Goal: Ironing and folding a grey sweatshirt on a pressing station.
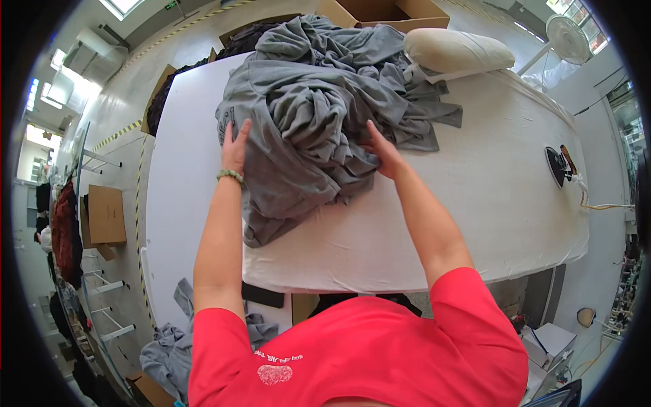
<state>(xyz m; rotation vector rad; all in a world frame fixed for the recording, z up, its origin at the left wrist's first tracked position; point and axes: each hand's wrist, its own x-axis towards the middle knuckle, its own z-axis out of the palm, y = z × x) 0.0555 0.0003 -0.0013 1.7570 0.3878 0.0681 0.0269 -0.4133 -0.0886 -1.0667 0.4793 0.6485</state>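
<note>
A heap of crumpled grey garments (319, 102) lies on a white padded table (475, 197). My left hand (235, 146), with a green bead bracelet at the wrist, rests flat on the left side of the heap, fingers spread. On the heap's right side, my right hand (381, 150) presses into the folds, its fingers partly buried in the cloth. Whether that hand pinches the fabric cannot be told. One grey piece (285, 203) hangs toward the near edge of the table.
A cream pillow-shaped pad (458, 51) lies at the table's far right. A black iron (561, 165) with a yellow cord sits near the right edge. Cardboard boxes (393, 12) stand behind the table, another (105, 216) at left. More grey cloth (166, 346) lies on the floor at lower left.
</note>
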